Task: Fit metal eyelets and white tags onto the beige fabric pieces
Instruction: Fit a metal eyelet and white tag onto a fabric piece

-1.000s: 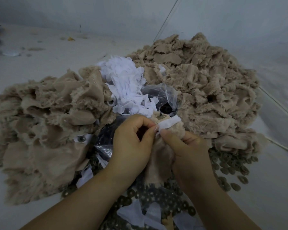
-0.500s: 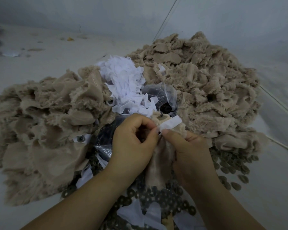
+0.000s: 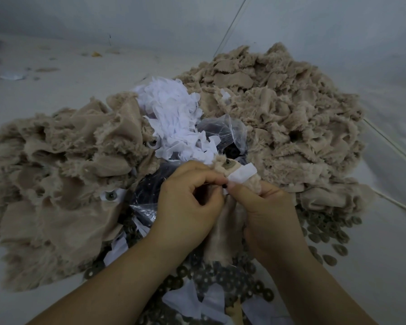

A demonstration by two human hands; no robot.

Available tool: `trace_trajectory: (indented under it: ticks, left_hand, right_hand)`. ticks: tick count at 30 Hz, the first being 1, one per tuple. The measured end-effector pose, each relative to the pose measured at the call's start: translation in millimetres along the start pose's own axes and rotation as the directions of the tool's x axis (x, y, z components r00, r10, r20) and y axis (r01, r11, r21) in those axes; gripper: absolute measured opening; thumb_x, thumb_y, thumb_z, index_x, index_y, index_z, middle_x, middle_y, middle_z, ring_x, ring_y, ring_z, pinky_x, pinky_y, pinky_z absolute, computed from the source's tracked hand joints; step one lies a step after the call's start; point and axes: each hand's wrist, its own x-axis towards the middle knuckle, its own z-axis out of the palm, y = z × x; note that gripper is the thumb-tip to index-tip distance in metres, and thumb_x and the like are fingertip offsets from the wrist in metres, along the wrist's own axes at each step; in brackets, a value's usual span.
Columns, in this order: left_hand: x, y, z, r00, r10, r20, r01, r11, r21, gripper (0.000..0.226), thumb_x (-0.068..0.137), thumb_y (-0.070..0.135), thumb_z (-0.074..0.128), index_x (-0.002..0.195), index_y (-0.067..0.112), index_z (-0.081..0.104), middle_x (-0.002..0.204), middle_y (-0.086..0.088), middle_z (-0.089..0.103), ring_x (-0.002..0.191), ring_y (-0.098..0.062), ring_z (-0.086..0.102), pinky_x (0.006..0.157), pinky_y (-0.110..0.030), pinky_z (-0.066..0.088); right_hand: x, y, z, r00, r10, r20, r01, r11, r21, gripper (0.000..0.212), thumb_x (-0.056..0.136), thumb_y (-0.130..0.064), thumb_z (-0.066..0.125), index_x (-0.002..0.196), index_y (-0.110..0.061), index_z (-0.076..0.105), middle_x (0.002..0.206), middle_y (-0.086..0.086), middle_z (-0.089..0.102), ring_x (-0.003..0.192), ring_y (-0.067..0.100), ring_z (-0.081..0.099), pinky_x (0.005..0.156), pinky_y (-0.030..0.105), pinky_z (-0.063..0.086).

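presently a beige fabric piece with white tag is pinched between left hand and right hand; eyelet just above.

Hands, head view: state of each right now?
Left hand: closed, fingertips pinching the fuzzy beige fabric piece near the small white rectangular tag.
Right hand: closed, gripping the same fabric piece, thumb at the tag.

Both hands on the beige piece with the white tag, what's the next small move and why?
Probably press the small dark part pinched between the left hand and right hand through the white tag into the beige piece. The tag already lies across the fabric, just below an eyelet already set in it.
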Motion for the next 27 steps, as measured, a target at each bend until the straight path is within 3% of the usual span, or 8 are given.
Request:
trace_trajectory:
  ticks: [2,5,8,11,15,20,24,27]
  left_hand:
    - [0.1,0.6,0.0,0.998,-0.069,-0.012,0.068,0.996,-0.057,0.025,0.077,-0.009,0.071,0.082,0.015,0.076,0.084,0.007,0.068,0.083,-0.007,0.067,0.075,-0.021,0.055]
    - [-0.6,2.6,0.5,0.995,-0.087,-0.041,0.085,0.995,-0.050,0.025,0.076,-0.009,0.074,0.081,0.015,0.076,0.084,0.004,0.068,0.080,-0.008,0.066,0.072,-0.024,0.056]
    - [-0.2,5.7,-2.7,0.995,0.087,-0.054,-0.081,0.992,0.099,0.022,0.077,-0.008,0.074,0.089,0.010,0.075,0.097,0.000,0.057,0.084,-0.004,0.058,0.073,-0.010,0.047]
    - [0.4,2.3,-7.0,0.943,0.330,0.049,-0.333,0.917,0.220,0.016,0.083,-0.007,0.068,0.095,0.001,0.073,0.112,-0.007,0.058,0.100,-0.003,0.055,0.091,-0.011,0.043]
    - [1.1,-1.8,-10.7,0.927,0.346,0.145,-0.369,0.911,0.184,0.020,0.086,-0.004,0.065,0.104,0.000,0.073,0.110,-0.007,0.070,0.107,-0.012,0.064,0.097,-0.024,0.050]
    - [4.6,-6.9,-12.3,0.912,0.357,0.203,-0.385,0.915,0.122,0.019,0.087,0.002,0.070,0.104,0.004,0.076,0.109,-0.005,0.071,0.105,-0.011,0.066,0.095,-0.023,0.050]
    - [7.5,-9.5,-17.7,0.908,0.350,0.231,-0.382,0.918,0.108,0.013,0.083,0.000,0.071,0.093,0.005,0.078,0.100,0.001,0.072,0.095,-0.010,0.066,0.089,-0.023,0.052]
    - [8.4,-10.6,-18.1,0.881,0.383,0.277,-0.424,0.899,0.108,0.010,0.083,-0.002,0.071,0.088,0.004,0.077,0.092,-0.002,0.073,0.086,-0.015,0.066,0.081,-0.030,0.053]
  right_hand:
    - [-0.2,-1.1,-0.1,0.999,-0.041,-0.009,0.041,0.999,-0.012,0.009,0.086,-0.004,0.071,0.088,-0.009,0.079,0.088,0.020,0.075,0.090,0.042,0.071,0.076,0.043,0.061]
    - [-0.3,-6.2,0.6,1.000,-0.028,-0.014,0.028,0.999,0.030,0.032,0.082,0.004,0.073,0.111,-0.010,0.071,0.097,0.013,0.076,0.091,0.031,0.074,0.076,0.039,0.061]
    - [1.6,-10.0,-1.6,0.998,0.026,-0.050,-0.023,0.999,0.046,0.065,0.077,0.001,0.079,0.133,-0.024,0.055,0.098,-0.007,0.076,0.093,0.019,0.074,0.072,0.035,0.061]
    - [0.9,-13.4,-4.4,1.000,-0.010,-0.001,0.010,1.000,0.022,0.075,0.079,-0.002,0.079,0.136,-0.041,0.050,0.097,-0.021,0.073,0.097,0.013,0.073,0.074,0.032,0.061]
    - [0.6,-17.4,-5.9,0.999,0.013,0.050,-0.016,0.997,0.069,0.064,0.082,0.000,0.075,0.129,-0.040,0.058,0.106,-0.009,0.075,0.103,0.018,0.072,0.079,0.033,0.060]
    - [-0.2,-23.3,-8.4,0.994,0.071,0.080,-0.079,0.991,0.106,0.052,0.086,0.004,0.068,0.127,-0.026,0.061,0.109,0.009,0.075,0.099,0.025,0.073,0.074,0.032,0.061]
    - [-6.8,-33.1,-13.5,0.994,0.009,0.110,0.012,0.983,-0.184,0.048,0.086,-0.003,0.072,0.126,-0.029,0.061,0.103,0.001,0.076,0.093,0.017,0.074,0.076,0.033,0.061]
    - [-10.7,-47.4,-22.8,0.995,-0.079,0.069,0.101,0.891,-0.443,0.031,0.083,-0.017,0.078,0.107,-0.033,0.067,0.089,-0.012,0.076,0.074,0.005,0.072,0.057,0.017,0.055]
